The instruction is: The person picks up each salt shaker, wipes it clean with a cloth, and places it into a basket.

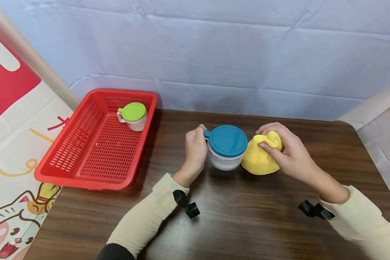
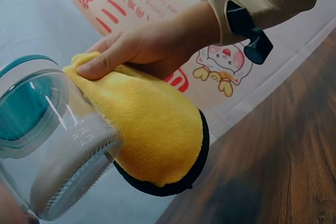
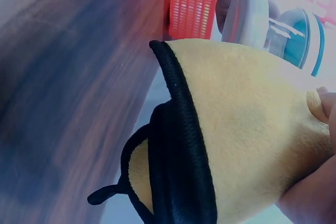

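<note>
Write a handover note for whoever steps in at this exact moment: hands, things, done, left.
Left hand grips the handle of the blue-lidded cup, lifted off the wooden table.
Right hand pinches the yellow cloth against the cup's side.
Green-lidded cup stands in the red basket, far left.
Done: apparently one cup in the basket.
Left: probably finish wiping this cup, then place it beside the other.
</note>
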### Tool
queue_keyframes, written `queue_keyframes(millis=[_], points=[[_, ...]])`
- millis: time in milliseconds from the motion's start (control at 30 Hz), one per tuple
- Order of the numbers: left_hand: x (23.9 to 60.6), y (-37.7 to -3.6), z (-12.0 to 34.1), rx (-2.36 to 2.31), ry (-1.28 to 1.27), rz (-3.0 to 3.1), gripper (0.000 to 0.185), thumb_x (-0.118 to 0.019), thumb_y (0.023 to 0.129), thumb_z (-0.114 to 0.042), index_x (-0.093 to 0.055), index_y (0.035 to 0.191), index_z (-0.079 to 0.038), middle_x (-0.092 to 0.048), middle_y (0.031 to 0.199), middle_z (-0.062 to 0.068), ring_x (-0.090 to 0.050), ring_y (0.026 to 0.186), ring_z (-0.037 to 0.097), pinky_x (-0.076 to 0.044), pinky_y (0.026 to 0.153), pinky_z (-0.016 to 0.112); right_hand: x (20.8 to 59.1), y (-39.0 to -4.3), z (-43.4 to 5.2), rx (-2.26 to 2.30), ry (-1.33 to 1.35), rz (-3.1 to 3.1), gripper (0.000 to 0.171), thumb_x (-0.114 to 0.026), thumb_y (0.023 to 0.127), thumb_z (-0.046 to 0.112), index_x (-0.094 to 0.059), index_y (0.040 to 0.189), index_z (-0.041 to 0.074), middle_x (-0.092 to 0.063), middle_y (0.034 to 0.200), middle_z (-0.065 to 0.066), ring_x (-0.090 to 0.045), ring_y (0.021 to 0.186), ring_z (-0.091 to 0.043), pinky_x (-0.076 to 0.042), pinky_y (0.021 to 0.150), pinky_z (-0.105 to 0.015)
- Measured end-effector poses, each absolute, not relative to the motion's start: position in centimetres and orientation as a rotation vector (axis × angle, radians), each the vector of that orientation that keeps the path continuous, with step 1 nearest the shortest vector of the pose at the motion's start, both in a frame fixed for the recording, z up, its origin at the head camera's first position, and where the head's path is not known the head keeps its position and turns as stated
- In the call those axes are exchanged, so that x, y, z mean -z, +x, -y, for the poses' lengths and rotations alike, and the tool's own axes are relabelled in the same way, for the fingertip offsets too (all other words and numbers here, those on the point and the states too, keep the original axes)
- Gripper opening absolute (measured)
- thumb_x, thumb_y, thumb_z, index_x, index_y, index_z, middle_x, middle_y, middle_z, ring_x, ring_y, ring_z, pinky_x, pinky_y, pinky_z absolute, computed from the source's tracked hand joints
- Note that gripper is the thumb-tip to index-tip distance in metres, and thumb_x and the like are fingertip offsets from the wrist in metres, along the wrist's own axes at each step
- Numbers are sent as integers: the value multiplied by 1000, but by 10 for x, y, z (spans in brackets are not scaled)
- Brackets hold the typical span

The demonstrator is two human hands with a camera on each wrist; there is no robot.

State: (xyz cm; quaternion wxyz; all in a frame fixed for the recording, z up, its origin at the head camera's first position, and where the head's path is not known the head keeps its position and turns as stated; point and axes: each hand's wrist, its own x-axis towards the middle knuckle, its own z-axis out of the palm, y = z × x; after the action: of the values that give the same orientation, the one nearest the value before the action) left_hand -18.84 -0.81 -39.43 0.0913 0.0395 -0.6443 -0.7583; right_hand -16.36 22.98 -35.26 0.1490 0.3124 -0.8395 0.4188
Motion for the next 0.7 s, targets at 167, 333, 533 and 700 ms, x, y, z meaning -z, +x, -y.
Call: queue_keyframes(millis=[167,333,533,700], points=[[394,-189,8,2246,125,1908,52,-40,105,-17,-39,53,-11,-32,54,0,-34,54,18,-27,56,29,358,-158,-228,-1241,906,2379,34,-72,79,-21,-61,103,0,-62,114,-6,-57,108,-5,-44,91,-14],[393,-189,7,2250,127,1897,52,-41,104,-17,-38,53,-11,-31,54,0,-33,54,18,-26,56,29,362,-154,-225,-1269,916,2344,33,-73,78,-20,-61,101,1,-63,114,-7,-57,110,-6,-44,92,-15],[393,-188,6,2240,110,1897,52,-41,104,-16,-37,52,-11,-30,53,-1,-32,53,17,-26,55,28,363,-152,-221,-1269,924,2328,33,-74,78,-19,-62,101,1,-63,113,-7,-57,110,-7,-44,92,-16],[393,-187,6,2221,93,1909,52,-41,104,-16,-38,53,-10,-31,53,-1,-32,52,17,-25,54,28,362,-153,-217,-1242,934,2333,36,-75,77,-19,-63,102,2,-63,114,-6,-56,110,-7,-45,92,-16]])
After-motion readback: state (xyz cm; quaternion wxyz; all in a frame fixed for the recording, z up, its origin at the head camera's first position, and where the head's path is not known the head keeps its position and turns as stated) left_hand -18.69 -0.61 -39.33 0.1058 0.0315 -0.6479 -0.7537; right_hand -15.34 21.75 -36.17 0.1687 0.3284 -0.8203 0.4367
